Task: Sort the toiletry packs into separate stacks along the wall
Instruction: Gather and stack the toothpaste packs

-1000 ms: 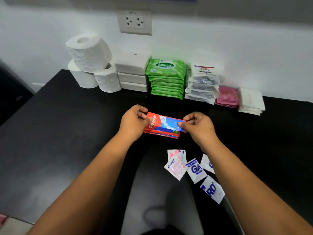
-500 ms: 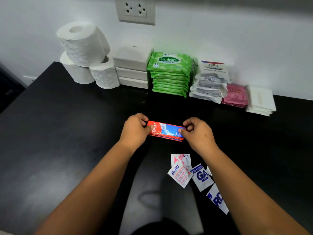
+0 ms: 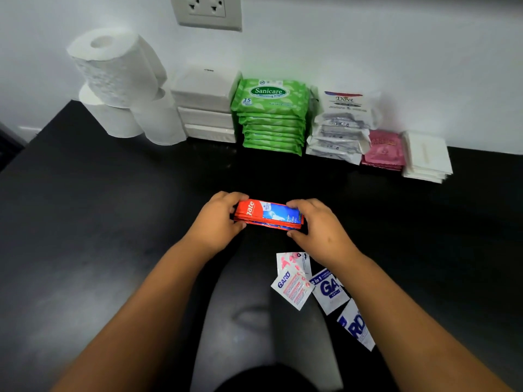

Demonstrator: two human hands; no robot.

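A stack of red Colgate toothpaste sachets lies at the middle of the black table. My left hand grips its left end and my right hand grips its right end, fingers over the far edge and thumb at the near edge. Several loose white Gard sachets lie scattered just below my right wrist. Along the wall stand stacks of green Sanicare wipes, white Dove packs, pink packs and white flat packs.
Toilet paper rolls are piled at the back left beside white boxes. A wall socket sits above them. The table's left edge runs diagonally at the far left.
The red stack has been lowered from a tilted hold and squared up flat. My right hand shifted from pinching the end to clasping the stack's right side.
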